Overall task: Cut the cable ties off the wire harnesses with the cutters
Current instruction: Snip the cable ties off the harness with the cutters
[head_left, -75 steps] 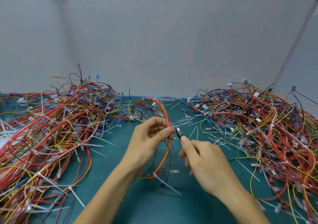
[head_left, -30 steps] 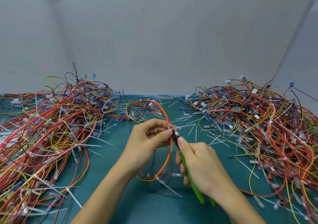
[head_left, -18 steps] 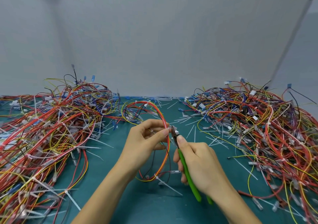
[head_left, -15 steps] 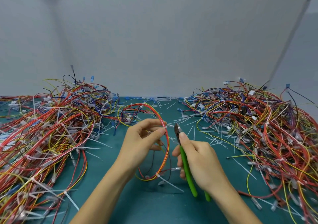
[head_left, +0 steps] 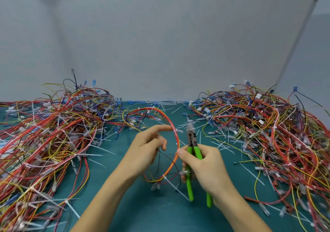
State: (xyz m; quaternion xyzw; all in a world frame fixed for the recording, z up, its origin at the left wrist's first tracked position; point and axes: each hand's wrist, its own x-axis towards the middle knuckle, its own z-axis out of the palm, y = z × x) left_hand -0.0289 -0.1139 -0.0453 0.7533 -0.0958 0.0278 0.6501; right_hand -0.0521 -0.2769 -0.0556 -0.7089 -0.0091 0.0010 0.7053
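The right hand [head_left: 207, 167] grips the cutters [head_left: 192, 137], tip just at 3 o'clock of the cable tie [head_left: 177, 130] on the harness loop [head_left: 177, 140], which the left hand [head_left: 148, 149] props with a straight forefinger, pinching or not I cannot tell, so the lightly steadied loop could likely swing a wire into the blades.

Left hand [head_left: 148, 149] has its index finger touching the red-and-orange harness loop [head_left: 165, 116], right by a white cable tie [head_left: 175, 130]. Right hand [head_left: 205, 164] grips the green-handled cutters [head_left: 192, 139], nose up, just beside the loop. Big wire piles [head_left: 53, 133] sit either side on the teal table [head_left: 160, 214].
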